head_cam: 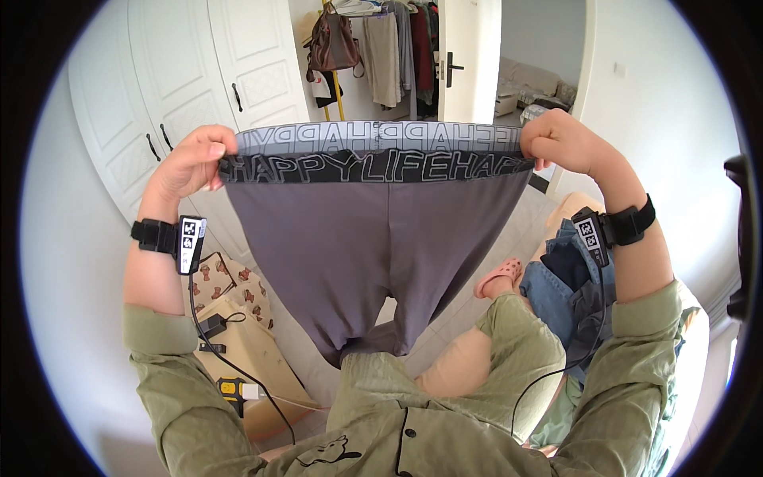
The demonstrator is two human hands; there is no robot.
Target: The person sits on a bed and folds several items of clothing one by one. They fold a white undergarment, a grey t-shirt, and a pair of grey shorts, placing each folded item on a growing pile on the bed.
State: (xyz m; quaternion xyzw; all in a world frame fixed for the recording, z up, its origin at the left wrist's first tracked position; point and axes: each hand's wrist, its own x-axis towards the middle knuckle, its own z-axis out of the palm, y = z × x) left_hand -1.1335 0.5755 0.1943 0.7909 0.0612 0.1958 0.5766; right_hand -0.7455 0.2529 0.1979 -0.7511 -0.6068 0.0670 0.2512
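Observation:
A pair of dark grey stretch pants [357,238] hangs in front of me, held up by its waistband. The elastic waistband [381,166] is black outside, paler inside, and bears printed lettering. My left hand [195,156] pinches its left end between thumb and fingers. At the opposite end, my right hand [557,143] grips the band with curled fingers. Between the two hands the band is stretched nearly straight. The legs of the pants drop towards my lap, and their lower ends are bunched and partly hidden.
On my right lies a pile of clothes with blue denim [545,292]. A small cabinet [262,364] at my left carries a charger and a yellow-black device [231,389]. White wardrobe doors [179,77], a clothes rack with a brown bag [335,42] and an open door [471,59] stand ahead.

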